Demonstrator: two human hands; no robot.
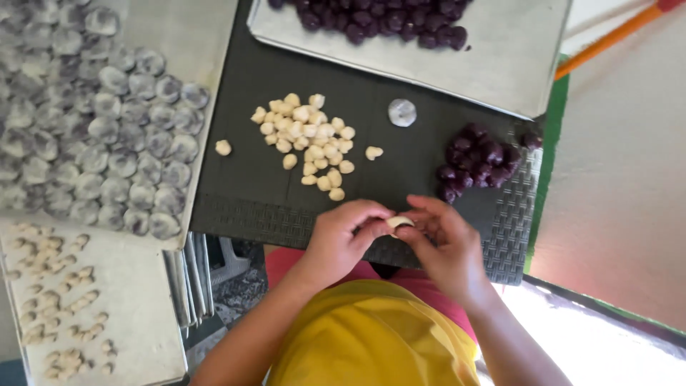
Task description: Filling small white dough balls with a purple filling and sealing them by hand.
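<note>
From my remote seat, I watched both hands meet over the near edge of the dark woven mat (pixel 236 179). The left hand (pixel 341 239) and the right hand (pixel 444 246) had their fingertips closed together on one small pale dough piece (pixel 399 223), pinched between thumbs and forefingers just above the mat's front border.

Beyond the hands I counted one loose heap of pale dough pieces (pixel 309 139) in the middle of the mat, roughly thirty-five in it, though they overlapped and I could not settle the exact figure. Two more pale pieces lay apart from the heap: one stray piece (pixel 224 147) to its left and another single piece (pixel 373 151) to its right. One flattened grey disc (pixel 401 112) sat alone, behind the heap.

To the right, a cluster of dark purple balls (pixel 477 161) rested on the mat, somewhere near fifteen. One metal tray (pixel 493 64) at the top carried more purple balls (pixel 371 18), cut off by the frame edge.

On the left, a second tray (pixel 207 43) held many rows of wrapped greyish balls (pixel 100 129), too many and too blurred to count. A third tray (pixel 136 300) below it held small pale scraps (pixel 50 300) in scattered clumps.
</note>
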